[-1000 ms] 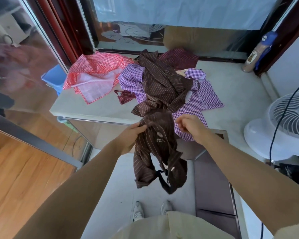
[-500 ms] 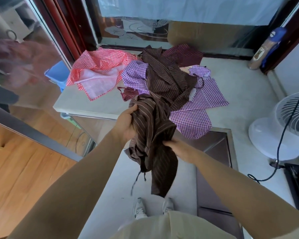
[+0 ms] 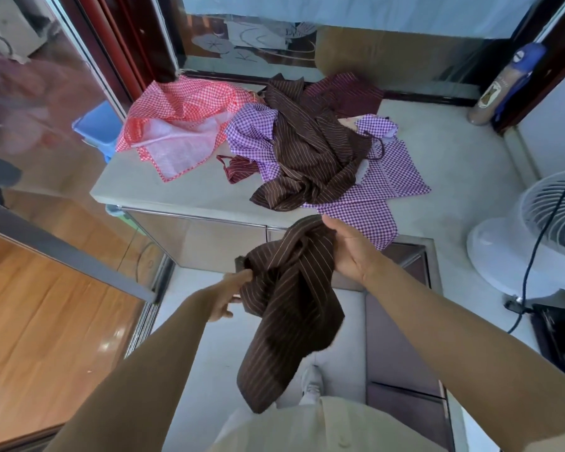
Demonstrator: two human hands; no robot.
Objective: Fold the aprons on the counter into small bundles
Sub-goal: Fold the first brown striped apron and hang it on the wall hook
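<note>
A person holds a brown pinstriped apron point(image 3: 287, 308) in the air just in front of the desk point(image 3: 183, 194), the cloth twisted and bunched, its tail hanging towards the floor. The right hand point(image 3: 349, 252) clasps the gathered top, and the left hand point(image 3: 232, 293) pinches a lower edge. A red gingham apron point(image 3: 183, 109), a purple gingham apron point(image 3: 388, 177) and a second brown apron point(image 3: 307, 151) lie heaped on the desk. The label on the corner bottle point(image 3: 496, 93) is too blurred to read.
</note>
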